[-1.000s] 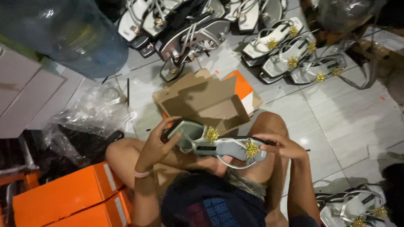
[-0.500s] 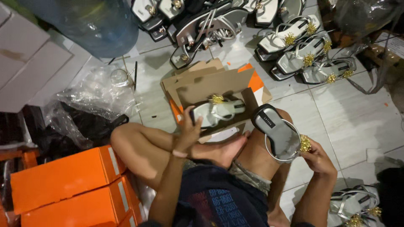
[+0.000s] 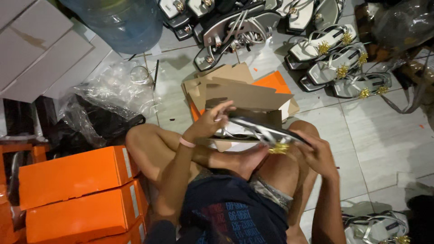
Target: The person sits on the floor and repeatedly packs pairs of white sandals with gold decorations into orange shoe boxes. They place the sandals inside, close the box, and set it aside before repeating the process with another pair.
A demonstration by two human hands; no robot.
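Note:
I sit cross-legged on a tiled floor. My left hand (image 3: 211, 121) grips the heel end of a silver sandal (image 3: 264, 132) with a gold ornament (image 3: 279, 148). My right hand (image 3: 318, 153) holds the same sandal at its toe end, near the ornament. A second silver sandal seems to lie under it, partly hidden. Both hands hover just in front of an open orange shoebox (image 3: 271, 83) lined with brown cardboard flaps (image 3: 239, 92), above my knees.
Stacked orange boxes (image 3: 74, 180) stand at my left. Crumpled clear plastic bags (image 3: 110, 97) and a blue water jug (image 3: 120, 22) lie beyond. Several silver sandals with gold ornaments (image 3: 337, 63) and dark ones (image 3: 235, 25) crowd the floor ahead. More sandals (image 3: 375, 226) rest lower right.
The two sandals were held apart, one in each hand, half a second ago. Now my hands have come together with the sandals stacked in front of the box.

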